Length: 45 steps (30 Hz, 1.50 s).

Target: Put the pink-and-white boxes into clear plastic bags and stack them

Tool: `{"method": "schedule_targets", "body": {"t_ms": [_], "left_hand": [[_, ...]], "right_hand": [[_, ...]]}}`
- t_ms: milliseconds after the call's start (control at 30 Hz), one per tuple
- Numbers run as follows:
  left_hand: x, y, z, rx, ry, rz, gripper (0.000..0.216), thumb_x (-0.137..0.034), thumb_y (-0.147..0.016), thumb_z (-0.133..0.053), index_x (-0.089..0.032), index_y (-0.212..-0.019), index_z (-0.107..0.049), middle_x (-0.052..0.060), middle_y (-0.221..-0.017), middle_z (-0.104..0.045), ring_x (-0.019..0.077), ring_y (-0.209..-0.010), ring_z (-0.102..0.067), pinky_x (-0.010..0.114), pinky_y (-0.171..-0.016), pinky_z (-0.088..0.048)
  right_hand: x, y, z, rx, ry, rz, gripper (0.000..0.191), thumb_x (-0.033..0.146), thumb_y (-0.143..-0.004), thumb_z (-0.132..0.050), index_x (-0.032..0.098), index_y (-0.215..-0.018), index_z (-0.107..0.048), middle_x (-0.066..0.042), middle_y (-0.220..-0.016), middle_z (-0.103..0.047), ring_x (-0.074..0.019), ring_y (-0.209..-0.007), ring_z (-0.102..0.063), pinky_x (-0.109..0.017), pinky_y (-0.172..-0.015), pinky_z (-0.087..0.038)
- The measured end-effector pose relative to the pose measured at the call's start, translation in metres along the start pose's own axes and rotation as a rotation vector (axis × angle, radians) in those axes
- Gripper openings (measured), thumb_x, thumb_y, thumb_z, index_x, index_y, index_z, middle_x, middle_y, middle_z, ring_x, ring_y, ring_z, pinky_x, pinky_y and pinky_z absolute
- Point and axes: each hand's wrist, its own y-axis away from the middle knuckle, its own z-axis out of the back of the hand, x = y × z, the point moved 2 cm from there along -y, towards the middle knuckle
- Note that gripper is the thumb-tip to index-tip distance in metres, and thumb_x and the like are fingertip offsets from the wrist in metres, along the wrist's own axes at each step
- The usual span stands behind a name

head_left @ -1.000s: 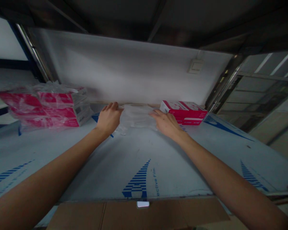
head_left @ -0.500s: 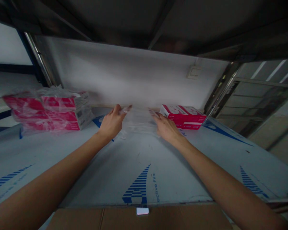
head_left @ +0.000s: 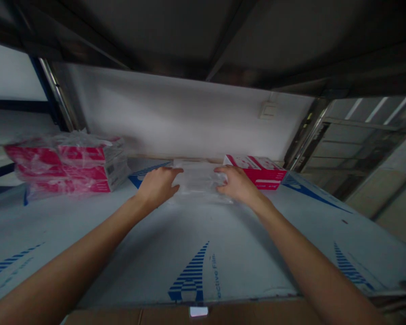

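A clear, plastic-wrapped package [head_left: 198, 178] lies toward the back of the film-covered shelf, near the wall; its contents are too blurred to name. My left hand [head_left: 158, 186] is at the package's left side, fingers and thumb curved against the plastic. At the opposite side, my right hand [head_left: 237, 181] grips the plastic with bent fingers, its thumb lower at the front. Just beyond the right hand sits a stack of red and white boxes [head_left: 269, 180].
Plastic-wrapped red and white boxes [head_left: 84, 164] stand at the left. The shelf surface [head_left: 176, 239] carries blue-printed film. A dark upper shelf [head_left: 176, 40] hangs overhead, and metal posts [head_left: 309, 135] bound both sides. A wall switch [head_left: 268, 110] is behind; cardboard [head_left: 250, 313] shows below the front edge.
My hands have shifted from the upper part of the clear plastic to the package's two sides, thumbs now lower. The whole view has tilted slightly upward.
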Motion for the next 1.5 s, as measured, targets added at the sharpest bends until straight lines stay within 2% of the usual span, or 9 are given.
{"method": "schedule_targets", "body": {"t_ms": [200,300,500,633,700,800,933,1267,1500], "left_hand": [[0.0,0.026,0.015,0.196,0.069,-0.182,0.055,-0.046,-0.066,-0.085,-0.031,-0.118,-0.074,0.009,-0.098,-0.076,0.0362,-0.091,-0.072,0.049,-0.08,-0.056],[0.003,0.036,0.008,0.196,0.086,-0.289,0.058,-0.052,-0.063,-0.086,-0.029,-0.114,-0.075,0.009,-0.099,-0.075,0.0322,-0.088,-0.07,0.044,-0.078,-0.055],[-0.015,0.025,0.015,-0.025,0.059,-0.434,0.041,-0.06,-0.076,-0.075,-0.025,-0.097,-0.077,0.011,-0.15,-0.047,0.0395,-0.124,-0.055,0.058,-0.104,-0.043],[-0.042,0.022,0.03,-0.125,0.052,-0.588,0.032,-0.05,-0.089,-0.063,-0.02,-0.085,-0.074,0.01,-0.141,-0.056,0.0356,-0.125,-0.052,0.055,-0.105,-0.042],[-0.053,0.024,0.029,-0.172,0.024,-0.637,0.028,-0.043,-0.092,-0.06,-0.018,-0.088,-0.073,0.01,-0.133,-0.062,0.0347,-0.123,-0.053,0.053,-0.102,-0.044],[-0.062,0.026,0.021,-0.228,-0.022,-0.656,0.02,-0.033,-0.093,-0.059,-0.016,-0.094,-0.07,0.011,-0.126,-0.066,0.0327,-0.121,-0.055,0.05,-0.1,-0.047],[-0.066,0.025,0.009,-0.277,-0.058,-0.641,0.016,-0.026,-0.093,-0.058,-0.015,-0.096,-0.069,0.011,-0.121,-0.067,0.0314,-0.118,-0.058,0.048,-0.097,-0.049],[-0.06,0.022,0.008,-0.361,-0.015,-0.541,0.028,-0.022,-0.094,-0.056,-0.018,-0.12,-0.066,0.012,-0.12,-0.067,0.0325,-0.117,-0.058,0.051,-0.096,-0.052],[-0.035,0.014,0.021,-0.6,0.294,-0.221,0.079,-0.019,-0.092,-0.06,-0.024,-0.16,-0.02,0.015,-0.149,-0.043,0.0315,-0.136,-0.044,0.054,-0.113,-0.042]], "right_hand": [[0.01,0.025,0.021,0.534,0.092,0.003,0.078,0.024,-0.06,-0.085,0.023,-0.135,-0.063,-0.013,-0.124,-0.07,-0.0329,-0.112,-0.066,-0.044,-0.095,-0.055],[0.013,0.033,0.022,0.639,0.129,0.033,0.078,0.025,-0.058,-0.088,0.024,-0.132,-0.065,-0.015,-0.128,-0.067,-0.0356,-0.113,-0.066,-0.047,-0.095,-0.056],[0.0,0.023,0.04,0.436,-0.189,0.255,0.058,0.051,-0.064,-0.087,0.034,-0.117,-0.074,-0.004,-0.164,-0.034,-0.0315,-0.147,-0.039,-0.047,-0.119,-0.039],[-0.023,0.011,0.05,0.061,-0.326,0.289,0.018,0.035,-0.086,-0.069,0.032,-0.102,-0.076,0.0,-0.144,-0.06,-0.0207,-0.137,-0.052,-0.044,-0.119,-0.038],[-0.045,0.008,0.043,-0.115,-0.135,0.179,0.046,0.018,-0.078,-0.069,0.031,-0.122,-0.069,-0.004,-0.143,-0.061,-0.0247,-0.141,-0.047,-0.05,-0.121,-0.033],[-0.077,0.008,0.022,-0.09,0.157,0.051,0.099,0.006,-0.061,-0.072,0.028,-0.152,-0.041,-0.012,-0.162,-0.037,-0.0361,-0.154,-0.022,-0.06,-0.125,-0.02],[-0.095,0.005,0.007,0.011,0.213,0.034,0.103,0.004,-0.064,-0.067,0.026,-0.158,-0.03,-0.015,-0.159,-0.041,-0.0324,-0.148,-0.038,-0.053,-0.122,-0.029],[-0.066,0.008,0.033,-0.129,0.29,0.0,0.07,0.005,-0.072,-0.06,0.024,-0.139,-0.059,-0.011,-0.136,-0.067,-0.0338,-0.119,-0.066,-0.051,-0.102,-0.052],[-0.019,0.016,0.054,-0.41,0.1,0.519,0.061,0.015,-0.086,-0.063,0.026,-0.145,-0.049,-0.005,-0.146,-0.059,-0.0199,-0.138,-0.053,-0.048,-0.12,-0.042]]}}
